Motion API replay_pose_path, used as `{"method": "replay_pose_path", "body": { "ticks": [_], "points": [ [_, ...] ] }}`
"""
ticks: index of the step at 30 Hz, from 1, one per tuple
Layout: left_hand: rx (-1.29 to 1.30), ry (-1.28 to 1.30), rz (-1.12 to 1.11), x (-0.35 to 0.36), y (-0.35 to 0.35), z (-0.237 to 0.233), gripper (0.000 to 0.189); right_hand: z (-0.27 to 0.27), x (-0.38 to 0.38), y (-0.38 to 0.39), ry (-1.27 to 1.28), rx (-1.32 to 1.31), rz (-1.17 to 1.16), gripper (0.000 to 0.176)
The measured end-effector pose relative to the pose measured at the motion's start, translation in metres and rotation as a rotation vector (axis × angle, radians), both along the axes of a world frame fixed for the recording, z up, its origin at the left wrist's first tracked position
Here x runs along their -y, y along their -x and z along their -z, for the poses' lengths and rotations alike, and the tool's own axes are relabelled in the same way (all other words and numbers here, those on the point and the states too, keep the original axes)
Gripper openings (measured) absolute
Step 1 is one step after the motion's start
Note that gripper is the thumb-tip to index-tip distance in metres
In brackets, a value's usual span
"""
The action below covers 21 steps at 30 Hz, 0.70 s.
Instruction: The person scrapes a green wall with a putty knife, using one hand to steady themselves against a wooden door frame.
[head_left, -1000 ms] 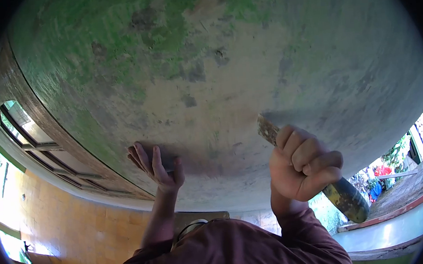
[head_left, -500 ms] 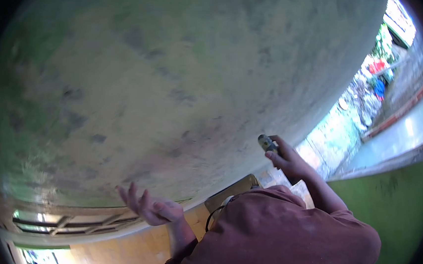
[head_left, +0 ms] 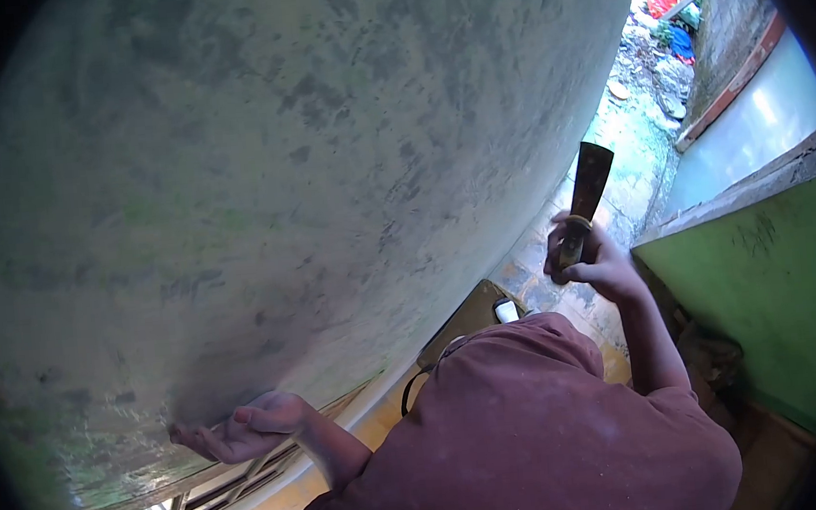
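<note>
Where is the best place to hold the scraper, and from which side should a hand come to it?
Grip the scraper by its narrow handle at the lower end, where the right hand wraps it. The flat blade widens upward and points away from the hand, so it seems best to come from below, at the handle end, and stay clear of the blade's top edge.

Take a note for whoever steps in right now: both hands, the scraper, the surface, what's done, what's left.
Left hand: open, resting against the stained surface overhead.
Right hand: closed on the scraper by its handle, blade pointing up, clear of the surface.
Done: hard to tell; dark and green blotches show all over.
Left: probably bringing the blade onto those blotches.
</note>
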State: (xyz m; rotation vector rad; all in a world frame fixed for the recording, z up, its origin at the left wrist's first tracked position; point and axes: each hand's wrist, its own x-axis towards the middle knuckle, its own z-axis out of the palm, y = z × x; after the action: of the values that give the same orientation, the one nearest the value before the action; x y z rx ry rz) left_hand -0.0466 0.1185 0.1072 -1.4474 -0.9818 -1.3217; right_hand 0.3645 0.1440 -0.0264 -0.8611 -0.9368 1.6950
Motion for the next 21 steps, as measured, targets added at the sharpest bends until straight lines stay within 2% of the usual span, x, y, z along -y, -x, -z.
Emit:
{"method": "replay_pose_path", "body": {
  "ticks": [2,3,6,8,10,11,14,18,21],
  "points": [
    [-0.047,0.015,-0.032,0.001,0.005,-0.001,0.041,0.029,0.012,0.010,0.201,-0.166,0.065,0.063],
    [-0.090,0.015,-0.067,0.002,0.007,-0.002,0.042,0.040,0.016,0.017,0.235,-0.101,0.105,0.062],
    [-0.090,0.026,-0.072,0.002,0.005,-0.003,0.046,0.049,0.023,0.021,0.374,0.029,0.024,0.030],
    [-0.079,0.037,-0.036,0.000,0.003,-0.003,0.049,0.075,0.025,0.026,0.338,0.084,0.026,0.024],
    [-0.068,0.040,0.002,-0.003,0.002,-0.004,0.052,0.083,0.020,0.025,0.219,0.304,-0.155,0.019],
    [-0.090,0.041,-0.038,-0.002,0.003,-0.006,0.055,0.085,0.020,0.028,0.267,0.220,-0.163,0.015],
    [-0.098,0.052,-0.070,-0.002,0.000,-0.005,0.058,0.093,0.011,0.036,0.270,0.193,-0.170,0.011],
    [-0.097,0.060,-0.075,-0.005,-0.001,-0.005,0.058,0.094,-0.012,0.054,0.201,0.341,-0.296,0.027],
    [-0.097,0.058,-0.066,-0.004,-0.001,-0.004,0.058,0.070,-0.037,0.071,0.214,0.382,-0.167,0.034]
  ]
}}
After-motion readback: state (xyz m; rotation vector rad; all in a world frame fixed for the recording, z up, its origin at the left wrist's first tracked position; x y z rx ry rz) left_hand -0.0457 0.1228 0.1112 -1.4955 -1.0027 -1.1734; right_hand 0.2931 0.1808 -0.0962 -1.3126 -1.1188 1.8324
